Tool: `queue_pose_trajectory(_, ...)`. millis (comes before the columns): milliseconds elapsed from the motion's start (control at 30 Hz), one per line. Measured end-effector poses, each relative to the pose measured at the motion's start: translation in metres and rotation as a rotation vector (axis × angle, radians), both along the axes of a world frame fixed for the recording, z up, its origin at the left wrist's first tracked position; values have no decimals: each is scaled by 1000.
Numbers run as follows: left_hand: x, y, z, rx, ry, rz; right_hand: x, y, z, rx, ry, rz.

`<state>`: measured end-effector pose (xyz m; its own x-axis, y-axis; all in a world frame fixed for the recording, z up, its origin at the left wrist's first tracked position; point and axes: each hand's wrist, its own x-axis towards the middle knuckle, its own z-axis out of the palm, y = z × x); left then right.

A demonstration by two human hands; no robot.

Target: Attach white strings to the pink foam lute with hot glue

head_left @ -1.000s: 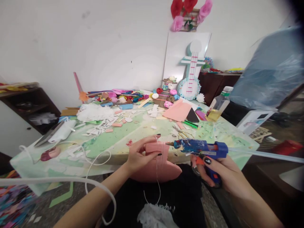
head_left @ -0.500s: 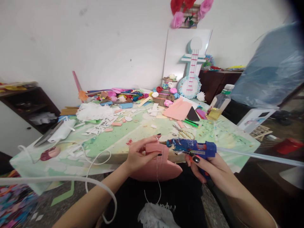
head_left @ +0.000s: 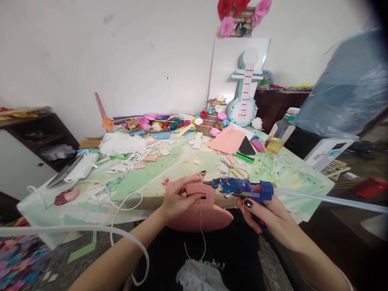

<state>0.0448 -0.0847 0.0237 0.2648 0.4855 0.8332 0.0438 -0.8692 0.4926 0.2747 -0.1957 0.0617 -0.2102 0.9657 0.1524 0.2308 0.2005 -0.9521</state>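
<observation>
In the head view, my left hand [head_left: 180,195] grips the upper part of a pink cardboard craft piece [head_left: 200,218] with a rounded body, held over my lap. Thin white string [head_left: 200,230] runs down its front and hangs to a bundle of white lacy material [head_left: 198,275] on my lap. My right hand [head_left: 266,214] is closed around a blue hot glue gun [head_left: 247,188]. Its nozzle points left and lies at the top edge of the pink piece, close to my left fingertips; whether it touches cannot be made out. A clear glue stick [head_left: 327,198] juts from its back.
Scissors [head_left: 236,169], a green cutter [head_left: 244,157], a phone [head_left: 247,145] and pink paper [head_left: 228,139] lie on the table beyond. A bottle [head_left: 280,131] stands at right. White cable [head_left: 127,232] loops across the left. A decorated instrument model [head_left: 246,91] leans behind.
The glue gun has shifted slightly left, its nozzle closer over the pink piece's top edge. My left hand keeps its hold, and the view has moved a little.
</observation>
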Motion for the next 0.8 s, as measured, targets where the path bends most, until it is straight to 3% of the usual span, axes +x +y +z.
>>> queue_pose_trajectory(800,-1,-1,2,4,18,-11,-1,0,0,-10,-8,-12)
